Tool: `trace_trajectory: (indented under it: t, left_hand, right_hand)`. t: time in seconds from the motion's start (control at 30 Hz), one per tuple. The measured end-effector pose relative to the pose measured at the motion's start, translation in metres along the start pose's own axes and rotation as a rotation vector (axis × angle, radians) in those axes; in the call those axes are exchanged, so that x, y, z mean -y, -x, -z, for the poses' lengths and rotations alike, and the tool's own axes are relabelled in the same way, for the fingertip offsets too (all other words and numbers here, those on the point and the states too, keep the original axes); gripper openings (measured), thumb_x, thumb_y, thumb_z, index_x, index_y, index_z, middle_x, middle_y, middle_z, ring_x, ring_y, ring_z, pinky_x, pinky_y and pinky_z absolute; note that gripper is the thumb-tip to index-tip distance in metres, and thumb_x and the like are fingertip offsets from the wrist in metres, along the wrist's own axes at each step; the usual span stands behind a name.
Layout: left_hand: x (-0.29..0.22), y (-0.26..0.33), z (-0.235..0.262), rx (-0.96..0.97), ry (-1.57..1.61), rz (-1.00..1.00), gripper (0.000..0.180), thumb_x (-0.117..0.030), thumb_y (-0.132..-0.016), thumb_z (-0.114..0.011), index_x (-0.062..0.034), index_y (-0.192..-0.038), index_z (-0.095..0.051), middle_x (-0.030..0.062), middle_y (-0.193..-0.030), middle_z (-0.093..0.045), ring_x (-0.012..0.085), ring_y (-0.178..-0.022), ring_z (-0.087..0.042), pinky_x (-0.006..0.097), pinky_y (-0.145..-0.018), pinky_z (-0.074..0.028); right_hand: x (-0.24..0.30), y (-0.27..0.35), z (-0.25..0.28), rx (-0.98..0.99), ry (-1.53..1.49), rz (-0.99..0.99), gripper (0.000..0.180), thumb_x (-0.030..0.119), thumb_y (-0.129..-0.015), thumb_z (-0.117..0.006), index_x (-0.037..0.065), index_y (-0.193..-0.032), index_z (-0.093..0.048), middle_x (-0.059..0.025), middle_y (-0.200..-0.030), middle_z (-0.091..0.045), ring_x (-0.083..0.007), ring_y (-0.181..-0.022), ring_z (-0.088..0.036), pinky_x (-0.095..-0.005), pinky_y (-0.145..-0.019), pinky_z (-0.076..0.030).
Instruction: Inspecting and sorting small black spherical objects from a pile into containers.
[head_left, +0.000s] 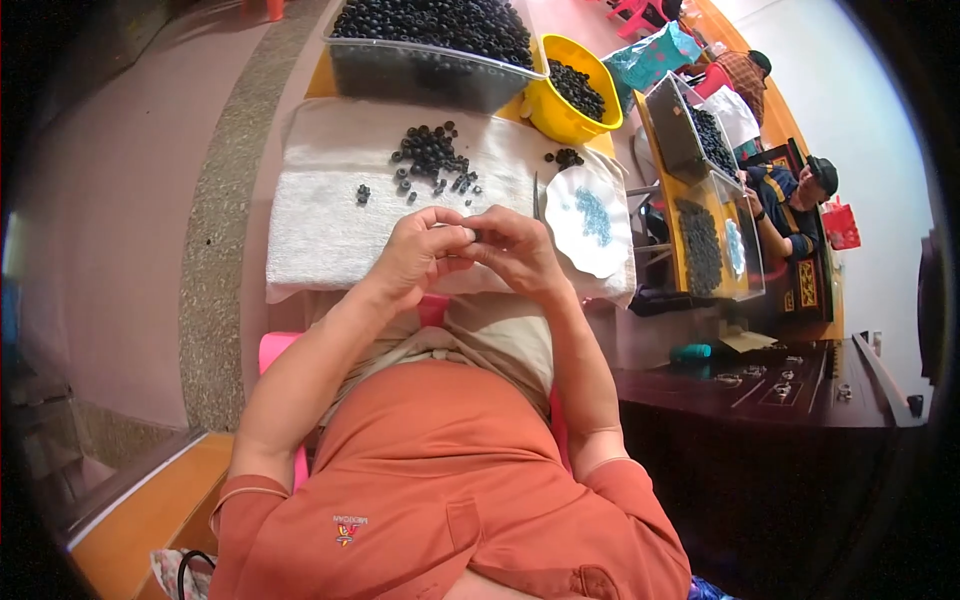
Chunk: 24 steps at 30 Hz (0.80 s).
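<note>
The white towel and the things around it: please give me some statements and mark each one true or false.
1. Small dark beads lie loose on the white towel. True.
2. The yellow bowl is empty. False: it holds dark beads.
3. The left hand and the right hand meet over the towel's near edge. True.
4. The white plate lies left of the hands. False: it lies to their right.

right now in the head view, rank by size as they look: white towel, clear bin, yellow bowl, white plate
1. white towel
2. clear bin, though it sits farther from the camera
3. and 4. yellow bowl and white plate look alike; no ranking.
</note>
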<state>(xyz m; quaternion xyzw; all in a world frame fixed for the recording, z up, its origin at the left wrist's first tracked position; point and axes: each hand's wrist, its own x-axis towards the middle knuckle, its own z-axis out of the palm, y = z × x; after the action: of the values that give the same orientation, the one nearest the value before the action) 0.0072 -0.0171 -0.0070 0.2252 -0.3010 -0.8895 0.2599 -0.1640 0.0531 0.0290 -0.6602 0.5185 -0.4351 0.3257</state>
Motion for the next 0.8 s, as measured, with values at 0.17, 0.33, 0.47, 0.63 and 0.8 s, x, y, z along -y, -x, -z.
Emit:
trace_trajectory:
  t: [0.17, 0.33, 0.47, 0.63, 0.8]
  left_hand:
    - [0.000, 0.000, -0.002, -0.003, -0.027, -0.004, 0.023, -0.010, -0.086, -0.067, -0.0063, -0.104, -0.054, 0.0039, -0.091, -0.062, 0.0121, -0.080, -0.063, 0.026, -0.072, -0.056]
    - [0.001, 0.000, -0.001, -0.040, -0.066, -0.022, 0.021, -0.011, -0.086, -0.066, -0.0074, -0.103, -0.055, 0.0030, -0.091, -0.061, 0.0114, -0.083, -0.062, 0.029, -0.076, -0.054]
    - [0.002, -0.001, 0.001, -0.039, -0.061, -0.055, 0.014, -0.009, -0.087, -0.066, -0.0084, -0.098, -0.057, 0.0005, -0.090, -0.062, 0.0105, -0.083, -0.063, 0.029, -0.077, -0.054]
    - [0.004, -0.003, 0.002, -0.026, -0.122, -0.058, 0.010, -0.008, -0.088, -0.068, -0.0074, -0.095, -0.060, 0.0013, -0.089, -0.064, 0.0110, -0.081, -0.065, 0.026, -0.074, -0.055]
    - [0.006, -0.002, -0.003, -0.056, -0.130, -0.060, 0.012, -0.008, -0.085, -0.071, -0.0059, -0.092, -0.061, 0.0031, -0.087, -0.064, 0.0105, -0.080, -0.062, 0.025, -0.073, -0.055]
  right_hand:
    - [-0.001, 0.005, 0.003, 0.013, 0.029, -0.052, 0.024, 0.003, -0.084, -0.073, -0.001, -0.107, -0.067, -0.0048, -0.087, -0.066, -0.0077, -0.080, -0.060, -0.0235, -0.069, -0.049]
    - [-0.001, 0.007, -0.007, -0.104, 0.059, -0.088, 0.022, 0.003, -0.083, -0.075, -0.001, -0.102, -0.066, -0.0045, -0.086, -0.067, -0.0072, -0.075, -0.062, -0.0228, -0.066, -0.050]
    - [-0.013, 0.009, -0.012, -0.192, 0.035, -0.023, 0.019, 0.002, -0.081, -0.075, -0.002, -0.097, -0.065, -0.0054, -0.084, -0.068, -0.0067, -0.072, -0.063, -0.0215, -0.064, -0.050]
    - [-0.023, 0.012, -0.009, -0.207, 0.057, 0.002, 0.016, 0.000, -0.082, -0.075, -0.001, -0.095, -0.066, -0.0049, -0.085, -0.067, -0.0088, -0.075, -0.063, -0.0224, -0.065, -0.051]
    - [-0.019, 0.017, -0.003, -0.155, 0.180, 0.056, 0.018, 0.000, -0.081, -0.074, -0.002, -0.098, -0.067, -0.0082, -0.089, -0.066, -0.0113, -0.076, -0.063, -0.0237, -0.066, -0.051]
